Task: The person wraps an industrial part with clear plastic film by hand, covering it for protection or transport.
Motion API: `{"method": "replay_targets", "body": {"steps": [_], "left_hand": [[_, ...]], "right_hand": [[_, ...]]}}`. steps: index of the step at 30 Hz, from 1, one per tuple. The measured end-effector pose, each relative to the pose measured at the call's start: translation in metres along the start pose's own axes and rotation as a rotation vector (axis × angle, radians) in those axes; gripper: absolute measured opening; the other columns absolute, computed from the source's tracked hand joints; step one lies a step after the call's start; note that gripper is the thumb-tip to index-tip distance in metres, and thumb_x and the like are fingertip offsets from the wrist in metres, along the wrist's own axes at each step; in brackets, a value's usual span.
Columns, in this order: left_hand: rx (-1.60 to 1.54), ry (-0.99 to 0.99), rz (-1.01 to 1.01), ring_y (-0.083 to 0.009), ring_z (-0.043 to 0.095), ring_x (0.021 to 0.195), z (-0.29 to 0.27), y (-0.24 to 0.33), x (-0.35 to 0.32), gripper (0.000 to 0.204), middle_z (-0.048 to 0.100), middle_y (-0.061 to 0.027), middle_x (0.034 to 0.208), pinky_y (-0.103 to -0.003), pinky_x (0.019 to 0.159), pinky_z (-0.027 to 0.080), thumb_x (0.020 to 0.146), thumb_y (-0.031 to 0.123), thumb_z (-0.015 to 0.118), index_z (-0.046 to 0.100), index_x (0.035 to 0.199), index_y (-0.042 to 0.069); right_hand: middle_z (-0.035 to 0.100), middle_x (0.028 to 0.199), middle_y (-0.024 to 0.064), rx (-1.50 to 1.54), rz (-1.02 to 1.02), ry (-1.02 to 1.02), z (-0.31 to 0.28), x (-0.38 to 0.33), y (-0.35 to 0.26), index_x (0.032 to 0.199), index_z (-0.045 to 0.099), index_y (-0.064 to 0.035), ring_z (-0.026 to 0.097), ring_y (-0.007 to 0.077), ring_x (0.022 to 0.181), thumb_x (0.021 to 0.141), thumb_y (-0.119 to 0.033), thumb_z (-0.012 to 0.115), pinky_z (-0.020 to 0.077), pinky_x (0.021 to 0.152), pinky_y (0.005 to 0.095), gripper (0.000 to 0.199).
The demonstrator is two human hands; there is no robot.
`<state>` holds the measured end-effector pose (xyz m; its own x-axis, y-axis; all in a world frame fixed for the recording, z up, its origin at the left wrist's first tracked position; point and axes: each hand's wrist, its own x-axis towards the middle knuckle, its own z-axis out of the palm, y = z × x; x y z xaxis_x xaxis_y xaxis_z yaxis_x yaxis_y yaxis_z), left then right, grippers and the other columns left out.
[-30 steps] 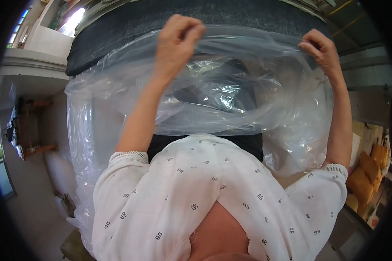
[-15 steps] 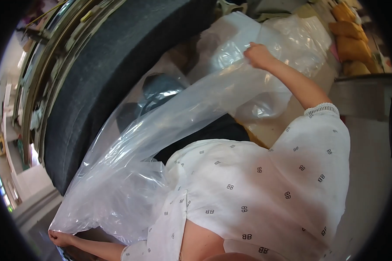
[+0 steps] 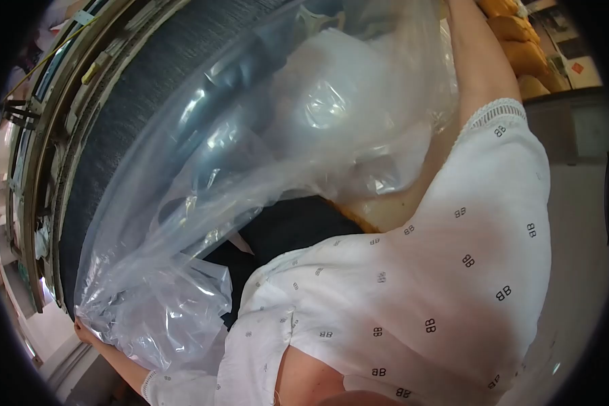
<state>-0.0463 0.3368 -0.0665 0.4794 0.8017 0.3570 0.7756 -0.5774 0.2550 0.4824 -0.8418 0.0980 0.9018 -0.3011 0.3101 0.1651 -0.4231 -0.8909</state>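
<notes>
A large clear plastic sheet (image 3: 250, 145) is spread across in front of me, with glossy folds and creases. At the lower left my left hand (image 3: 83, 331) is closed on a bunched edge of the sheet. My right forearm (image 3: 484, 57) reaches up past the top edge of the picture, so the hand itself is out of view. Crumpled plastic hangs beside my left forearm. Through the film a whitish bundle (image 3: 328, 78) shows faintly; its kind is unclear.
Beyond the sheet runs a long dark grey surface (image 3: 135, 95), bent by the lens. Metal rails (image 3: 40, 196) line its far left side. Orange-brown bundles (image 3: 517, 44) are stacked at the upper right. My lap in black cloth (image 3: 291, 227) shows beneath the plastic.
My right arm has swung upward and farther out, carrying the hand out of the picture. The sheet has lifted and billowed over the dark surface. My left hand has shifted slightly upward, still gripping.
</notes>
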Motion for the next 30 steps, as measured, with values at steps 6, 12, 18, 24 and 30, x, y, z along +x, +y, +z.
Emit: {"method": "replay_targets", "body": {"steps": [6, 12, 18, 24, 30], "left_hand": [[0.057, 0.012, -0.054, -0.0265, 0.059, 0.083, -0.012, -0.038, -0.019, 0.046, 0.065, -0.0085, 0.092, -0.035, 0.074, 0.044, 0.081, 0.051, 0.052, 0.065, 0.097, 0.009], [0.344, -0.158, -0.187, -0.0263, 0.06, 0.088, -0.04, -0.065, -0.009, 0.051, 0.065, -0.0125, 0.095, -0.034, 0.078, 0.044, 0.081, 0.05, 0.052, 0.063, 0.102, 0.005], [-0.42, -0.058, -0.106, -0.0235, 0.059, 0.093, 0.06, -0.016, -0.015, 0.044, 0.065, -0.0117, 0.099, -0.031, 0.081, 0.045, 0.082, 0.041, 0.057, 0.064, 0.102, 0.003], [-0.071, 0.217, -0.178, -0.0265, 0.061, 0.089, 0.045, 0.012, -0.029, 0.054, 0.066, -0.0093, 0.093, -0.036, 0.078, 0.045, 0.07, 0.062, 0.058, 0.068, 0.096, 0.015], [-0.115, 0.327, -0.337, -0.0306, 0.062, 0.081, 0.018, 0.041, -0.031, 0.046, 0.066, -0.0123, 0.083, -0.038, 0.074, 0.047, 0.068, 0.053, 0.06, 0.07, 0.086, 0.011]], "right_hand": [[0.058, 0.083, 0.0119, 0.604, -0.64, -0.169, 0.201, -0.147, -0.127, 0.088, 0.055, -0.0009, 0.055, 0.0215, 0.074, 0.085, -0.022, 0.047, 0.0427, 0.066, 0.0317, 0.023], [0.045, 0.129, 0.0077, -0.707, -0.832, -0.404, 0.29, -0.114, 0.008, 0.123, 0.048, -0.0121, 0.038, 0.0229, 0.122, 0.089, -0.036, 0.04, 0.0339, 0.097, 0.0332, 0.042], [0.039, 0.135, 0.0095, -0.32, -0.436, -0.723, 0.3, -0.054, 0.014, 0.128, 0.043, -0.0068, 0.033, 0.0222, 0.127, 0.089, -0.036, 0.044, 0.0253, 0.104, 0.0305, 0.049], [0.05, 0.116, 0.016, -1.429, -0.635, -0.143, 0.342, -0.062, -0.026, 0.112, 0.054, -0.0131, 0.047, 0.0331, 0.11, 0.088, -0.037, 0.044, 0.0416, 0.088, 0.0376, 0.035], [0.055, 0.075, 0.0014, 0.073, -0.168, -1.254, 0.314, -0.253, -0.146, 0.089, 0.059, -0.005, 0.051, 0.0089, 0.068, 0.089, -0.032, 0.047, 0.0428, 0.068, 0.0243, 0.03]]}}
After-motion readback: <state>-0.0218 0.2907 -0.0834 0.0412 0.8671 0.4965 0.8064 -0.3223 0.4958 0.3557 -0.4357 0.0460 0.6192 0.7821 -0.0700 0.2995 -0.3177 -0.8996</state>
